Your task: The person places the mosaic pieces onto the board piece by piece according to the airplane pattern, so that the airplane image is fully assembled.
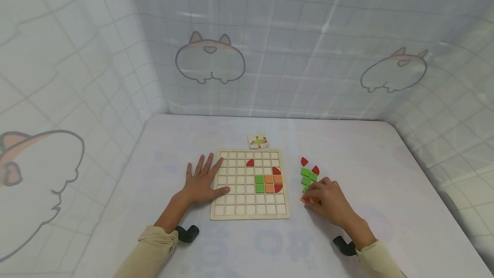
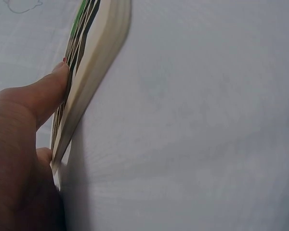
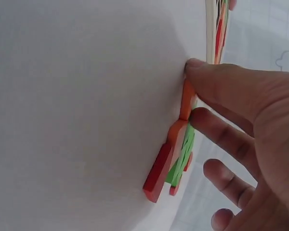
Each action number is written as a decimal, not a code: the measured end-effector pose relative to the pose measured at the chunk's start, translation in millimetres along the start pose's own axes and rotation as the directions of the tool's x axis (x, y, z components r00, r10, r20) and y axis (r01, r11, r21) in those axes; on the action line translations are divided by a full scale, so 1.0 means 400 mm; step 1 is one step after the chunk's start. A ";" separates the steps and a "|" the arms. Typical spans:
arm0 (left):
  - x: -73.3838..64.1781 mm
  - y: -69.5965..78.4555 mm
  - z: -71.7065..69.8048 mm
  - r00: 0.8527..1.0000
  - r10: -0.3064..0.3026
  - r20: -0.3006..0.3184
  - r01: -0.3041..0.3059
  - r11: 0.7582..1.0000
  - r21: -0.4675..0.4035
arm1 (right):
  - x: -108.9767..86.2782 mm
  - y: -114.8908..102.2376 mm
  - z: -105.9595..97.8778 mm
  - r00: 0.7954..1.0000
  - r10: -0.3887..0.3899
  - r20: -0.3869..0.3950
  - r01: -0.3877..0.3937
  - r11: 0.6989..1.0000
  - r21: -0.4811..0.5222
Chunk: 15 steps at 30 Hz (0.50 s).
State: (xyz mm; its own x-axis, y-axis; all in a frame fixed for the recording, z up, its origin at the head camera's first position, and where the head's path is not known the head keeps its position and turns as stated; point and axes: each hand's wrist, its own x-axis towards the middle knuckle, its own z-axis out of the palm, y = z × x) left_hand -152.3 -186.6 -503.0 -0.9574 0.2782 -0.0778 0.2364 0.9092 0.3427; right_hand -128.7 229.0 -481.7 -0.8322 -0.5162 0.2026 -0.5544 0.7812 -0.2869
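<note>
A wooden grid board (image 1: 230, 217) lies flat on the table. My left hand (image 1: 202, 183) rests on its left edge with fingers spread; the left wrist view shows the thumb (image 2: 48, 91) over the board's rim (image 2: 94, 72). Red quarter-round pieces, green squares (image 1: 260, 188) and orange squares (image 1: 269, 188) sit in cells at the board's right side. Right of the board, my right hand (image 1: 328, 200) pinches an orange tile (image 3: 187, 100) between thumb and fingertip, low at the table. Another orange piece (image 3: 177, 132) and a red piece (image 3: 157, 175) lie close by, partly under the hand in the head view.
Beyond the hand lie several loose green squares (image 1: 305, 172) and two red quarter-round pieces (image 1: 304, 161). A small pattern card (image 1: 257, 141) lies behind the board's far edge. White printed sheeting (image 1: 285, 55) walls in the table at the back and sides.
</note>
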 end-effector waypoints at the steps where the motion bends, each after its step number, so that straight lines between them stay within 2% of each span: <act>1: 0.000 -0.001 -0.001 1.000 0.000 0.000 0.000 1.000 -0.001 | 0.000 -0.002 -0.001 1.000 -0.008 -0.006 0.008 1.000 -0.011; 9: 0.005 -0.005 0.004 1.000 0.001 0.004 -0.001 1.000 -0.008 | 0.004 -0.004 -0.007 1.000 0.006 -0.011 -0.007 0.998 -0.060; 15: 0.002 -0.004 0.005 1.000 -0.014 0.014 0.014 1.000 -0.007 | -0.006 -0.007 0.002 0.997 -0.053 -0.047 0.049 0.994 -0.095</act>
State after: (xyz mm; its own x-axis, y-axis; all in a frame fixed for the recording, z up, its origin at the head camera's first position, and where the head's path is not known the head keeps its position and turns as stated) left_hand -153.3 -187.2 -505.4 -0.9583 0.2694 -0.0955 0.2214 0.9110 0.3481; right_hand -125.1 227.7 -482.1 -0.8001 -0.5399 0.2615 -0.5907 0.7850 -0.1866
